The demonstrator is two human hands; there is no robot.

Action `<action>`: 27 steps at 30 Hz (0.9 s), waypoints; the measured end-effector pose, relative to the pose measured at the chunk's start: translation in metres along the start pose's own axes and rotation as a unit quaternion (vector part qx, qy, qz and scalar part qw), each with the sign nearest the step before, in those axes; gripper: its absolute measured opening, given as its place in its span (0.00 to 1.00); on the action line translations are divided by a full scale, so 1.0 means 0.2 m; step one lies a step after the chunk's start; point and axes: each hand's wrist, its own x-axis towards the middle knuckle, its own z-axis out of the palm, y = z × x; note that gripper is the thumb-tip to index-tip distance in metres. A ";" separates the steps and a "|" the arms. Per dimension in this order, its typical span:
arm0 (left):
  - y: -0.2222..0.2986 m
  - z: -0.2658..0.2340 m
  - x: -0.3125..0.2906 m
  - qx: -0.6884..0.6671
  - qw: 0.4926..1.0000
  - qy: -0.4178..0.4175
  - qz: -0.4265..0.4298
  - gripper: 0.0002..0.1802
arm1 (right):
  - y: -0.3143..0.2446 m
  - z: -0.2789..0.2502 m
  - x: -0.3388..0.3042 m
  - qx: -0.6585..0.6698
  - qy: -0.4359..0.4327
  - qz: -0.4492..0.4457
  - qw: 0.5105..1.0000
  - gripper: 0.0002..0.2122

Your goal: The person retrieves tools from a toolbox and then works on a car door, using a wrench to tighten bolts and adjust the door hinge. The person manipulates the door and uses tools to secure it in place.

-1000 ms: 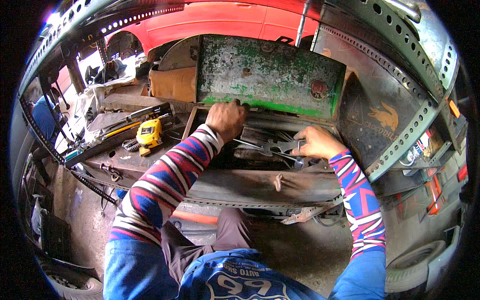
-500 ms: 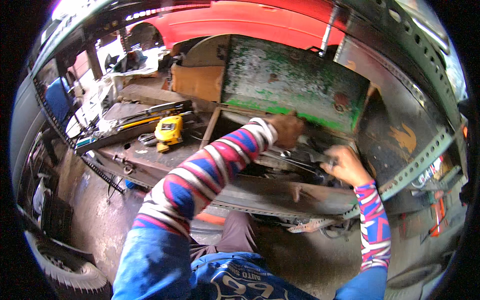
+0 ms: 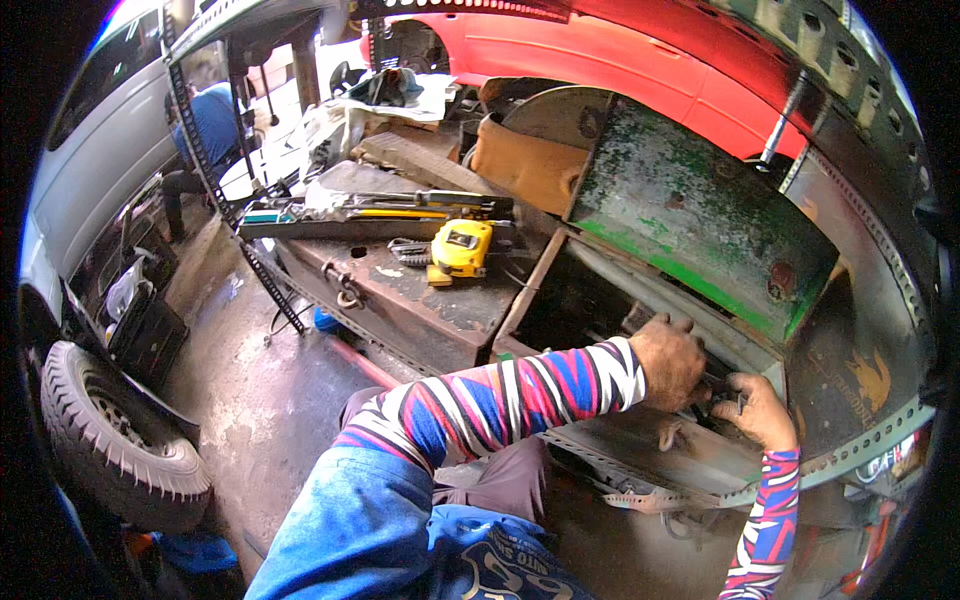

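Note:
Over the right part of an open metal toolbox, my two hands are close together. My left hand is closed, its back and knuckles toward me; the hand itself hides what its fingers grip. My right hand is closed too, thumb bent against the fingers, by the box's right front corner. Small dark metal shows between the hands, too hidden to name. The box's worn green lid stands raised behind them. Its inside is dark, with tools hard to make out.
Left of the box, a yellow tape measure rests on a closed rusty metal box, beside a narrow tray of tools. A perforated metal rail runs along the right. A tyre stands at lower left; another person is beyond.
My view has swung left, so the bench appears farther right. Both hands have come closer together, near the box's front right; my left hand moved toward the right one.

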 end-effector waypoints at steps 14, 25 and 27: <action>-0.51 -0.49 -1.02 0.151 0.909 0.195 -0.337 0.33 | -0.25 0.00 0.09 -0.012 0.139 0.054 0.989 0.16; -0.55 -0.63 -1.19 -0.226 0.863 0.347 -0.290 0.26 | -1.06 0.21 0.64 -0.009 0.130 -0.317 0.940 0.10; -0.52 -0.69 -1.29 -0.226 0.863 0.305 -0.333 0.29 | -1.16 0.29 0.73 -0.011 0.148 -0.350 0.925 0.09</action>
